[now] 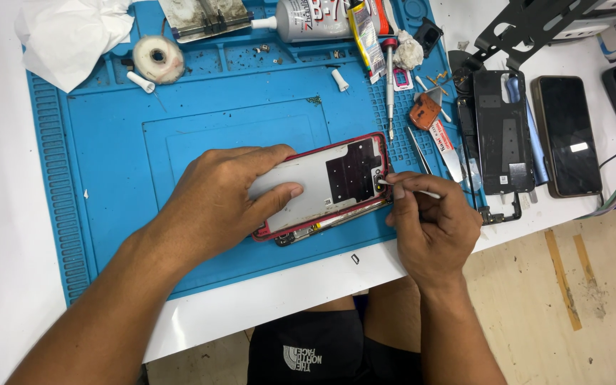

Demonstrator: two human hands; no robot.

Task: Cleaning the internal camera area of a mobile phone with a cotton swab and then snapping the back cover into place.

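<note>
The red-framed smartphone back cover, pale grey on its inner face with a black square patch, lies inner side up at the centre of the blue silicone repair mat. The left hand presses flat on the cover from 9 o'clock, fingers spread and thumb along the near edge, pinning it down. The right hand is closed around a thin white-tipped stick, its tip touching the camera opening at the cover's 3 o'clock end. The step in hand appears to be cleaning or detailing that opening (residue cannot be made out). The next move likely calls for light, controlled tip pressure. A black phone rear panel lies at 2 o'clock.
</note>
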